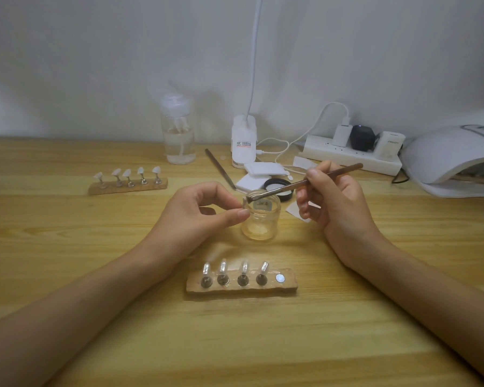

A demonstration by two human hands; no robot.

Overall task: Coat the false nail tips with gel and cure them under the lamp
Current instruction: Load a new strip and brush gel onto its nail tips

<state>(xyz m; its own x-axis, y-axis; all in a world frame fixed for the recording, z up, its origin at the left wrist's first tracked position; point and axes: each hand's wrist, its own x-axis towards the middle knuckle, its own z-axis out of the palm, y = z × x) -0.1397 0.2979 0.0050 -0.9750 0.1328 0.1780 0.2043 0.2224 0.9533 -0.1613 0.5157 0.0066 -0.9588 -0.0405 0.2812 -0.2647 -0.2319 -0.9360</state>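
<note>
A clear plastic bottle with a white pump top stands at the back of the light wooden table. Beside it is a white desk light with a bendy neck. A long white power strip holds a black plug. White square pads lie near a thin brown stick.

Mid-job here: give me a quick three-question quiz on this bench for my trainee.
1. How many nail tips stand on the near holder? A) three B) four C) five
2. True or false: the left hand lies flat on the table.
3. Fill in: the right hand grips the ____.
Key: 1 B. 2 False: it pinches a single tip beside the jar. 3 Brush.
</note>
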